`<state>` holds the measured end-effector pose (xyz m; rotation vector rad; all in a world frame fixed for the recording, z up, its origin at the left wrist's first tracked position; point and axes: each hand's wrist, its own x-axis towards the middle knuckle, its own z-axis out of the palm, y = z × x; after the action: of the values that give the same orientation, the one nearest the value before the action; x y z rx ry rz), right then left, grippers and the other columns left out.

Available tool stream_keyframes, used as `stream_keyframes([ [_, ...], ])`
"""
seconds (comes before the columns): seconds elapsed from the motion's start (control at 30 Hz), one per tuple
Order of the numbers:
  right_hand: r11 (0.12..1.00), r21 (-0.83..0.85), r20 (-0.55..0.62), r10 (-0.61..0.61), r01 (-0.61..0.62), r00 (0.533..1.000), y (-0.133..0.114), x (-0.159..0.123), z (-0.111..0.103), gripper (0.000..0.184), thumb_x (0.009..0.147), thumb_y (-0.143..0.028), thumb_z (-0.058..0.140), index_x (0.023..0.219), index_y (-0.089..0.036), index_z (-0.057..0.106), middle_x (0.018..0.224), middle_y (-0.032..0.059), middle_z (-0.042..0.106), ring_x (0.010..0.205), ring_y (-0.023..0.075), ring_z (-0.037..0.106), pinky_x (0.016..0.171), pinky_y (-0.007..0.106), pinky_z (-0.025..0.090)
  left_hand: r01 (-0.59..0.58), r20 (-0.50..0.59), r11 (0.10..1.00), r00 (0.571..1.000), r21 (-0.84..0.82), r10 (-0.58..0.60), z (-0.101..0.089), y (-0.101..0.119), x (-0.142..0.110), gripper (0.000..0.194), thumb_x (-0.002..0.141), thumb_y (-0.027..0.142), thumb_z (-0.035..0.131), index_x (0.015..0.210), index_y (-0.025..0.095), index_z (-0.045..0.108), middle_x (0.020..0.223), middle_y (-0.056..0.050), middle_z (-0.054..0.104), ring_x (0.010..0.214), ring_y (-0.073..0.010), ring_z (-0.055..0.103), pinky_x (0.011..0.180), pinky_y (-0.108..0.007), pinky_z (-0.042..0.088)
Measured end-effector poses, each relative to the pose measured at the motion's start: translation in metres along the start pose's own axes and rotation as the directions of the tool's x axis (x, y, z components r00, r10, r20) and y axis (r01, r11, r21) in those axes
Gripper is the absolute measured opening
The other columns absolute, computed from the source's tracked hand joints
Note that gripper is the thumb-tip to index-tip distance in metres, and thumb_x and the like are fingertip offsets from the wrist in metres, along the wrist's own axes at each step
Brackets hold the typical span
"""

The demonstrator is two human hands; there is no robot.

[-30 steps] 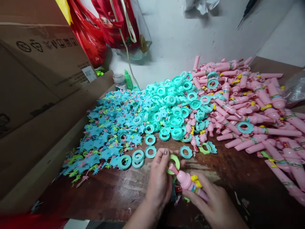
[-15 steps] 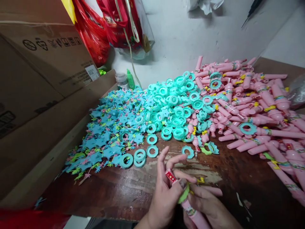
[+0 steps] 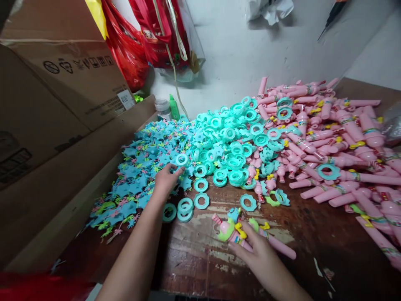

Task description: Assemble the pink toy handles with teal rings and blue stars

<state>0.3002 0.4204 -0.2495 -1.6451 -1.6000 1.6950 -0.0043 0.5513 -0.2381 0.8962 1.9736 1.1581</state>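
My right hand (image 3: pixel 261 255) grips a pink toy tube (image 3: pixel 233 232) near the table's front; a light green ring sits on the tube behind its red-striped tip, with yellow bits beside it. My left hand (image 3: pixel 166 179) is stretched forward to the heap of blue star-shaped pieces (image 3: pixel 147 167). Its fingers are curled down onto the pieces beside a teal ring (image 3: pixel 181 159), and what they pinch is hidden. A mound of teal rings (image 3: pixel 232 142) lies in the middle, and a big pile of pink tubes (image 3: pixel 338 138) fills the right side.
A large cardboard box (image 3: pixel 56 104) leans along the left edge. Red plastic bags (image 3: pixel 140 33) hang on the white wall behind, above a small green bottle (image 3: pixel 173 108) and a jar (image 3: pixel 163 108). Loose teal rings (image 3: pixel 184 207) lie on the worn wooden table (image 3: pixel 194 255).
My left hand let go of the tube and reached forward-left to the blue star heap. The green ring now sits on the tube, which my right hand holds alone.
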Motion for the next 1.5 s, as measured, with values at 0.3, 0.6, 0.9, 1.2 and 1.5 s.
stream_keyframes([
  [0.3, 0.98, 0.195, 0.05, 0.04, -0.049, 0.998, 0.009, 0.003, -0.007, 0.08, 0.075, -0.066, 0.062, 0.133, -0.014, 0.043, 0.098, 0.0044, 0.058, 0.059, -0.001, 0.04, 0.051, 0.009, 0.033, 0.38, 0.37, 0.566, 0.919, -0.732, -0.138, -0.023, 0.028, -0.055, 0.043, 0.093, 0.058, 0.04, 0.084, 0.016, 0.049, 0.082, -0.004, 0.058, 0.079, -0.0097, 0.06, 0.067, -0.019, 0.055],
  [0.6, 0.998, 0.053, -0.056, 0.036, -0.033, 0.998, 0.036, -0.017, -0.006, 0.079, 0.082, -0.064, 0.054, 0.143, -0.016, 0.041, 0.138, 0.0081, 0.045, 0.117, 0.012, 0.054, 0.1, 0.014, 0.049, -0.047, 0.302, 0.981, 0.948, -0.188, 0.103, 0.057, -0.045, -0.157, 0.011, 0.074, 0.019, 0.062, 0.083, 0.021, 0.058, 0.086, 0.001, 0.058, 0.08, -0.0125, 0.054, 0.079, -0.027, 0.047],
  [0.9, 0.992, 0.1, -0.067, 0.089, -0.082, 0.994, 0.046, -0.02, -0.025, 0.084, 0.077, -0.066, 0.058, 0.139, -0.012, 0.045, 0.127, 0.0093, 0.051, 0.105, 0.0117, 0.055, 0.081, 0.012, 0.051, 0.415, 0.426, 0.541, 0.898, -0.731, -0.112, 0.049, -0.015, -0.125, 0.059, 0.078, 0.022, 0.068, 0.132, 0.034, 0.049, 0.101, -0.002, 0.064, 0.08, -0.0079, 0.06, 0.072, -0.018, 0.052],
  [1.2, 0.976, 0.175, 0.057, 0.121, -0.129, 0.991, 0.051, -0.03, -0.015, 0.081, 0.079, -0.071, 0.052, 0.132, -0.01, 0.044, 0.074, -0.0015, 0.046, 0.048, -0.0027, 0.035, 0.043, 0.008, 0.026, 0.251, 0.205, 0.506, 0.968, -0.826, -0.145, 0.035, -0.005, -0.099, 0.083, 0.077, 0.008, 0.066, 0.143, 0.048, 0.033, 0.093, 0.002, 0.061, 0.07, -0.004, 0.06, 0.063, -0.012, 0.052],
  [1.5, 0.963, 0.261, 0.005, 0.067, -0.066, 0.998, 0.058, -0.025, -0.012, 0.083, 0.078, -0.075, 0.05, 0.128, -0.008, 0.048, 0.074, -0.0003, 0.048, 0.047, -0.0049, 0.029, 0.044, 0.007, 0.024, -0.092, -0.022, 0.854, 0.995, -0.513, 0.094, 0.028, 0.005, -0.131, 0.072, 0.079, 0.031, 0.072, 0.138, 0.053, 0.039, 0.133, 0.007, 0.056, 0.11, -0.01, 0.06, 0.09, -0.016, 0.053],
])
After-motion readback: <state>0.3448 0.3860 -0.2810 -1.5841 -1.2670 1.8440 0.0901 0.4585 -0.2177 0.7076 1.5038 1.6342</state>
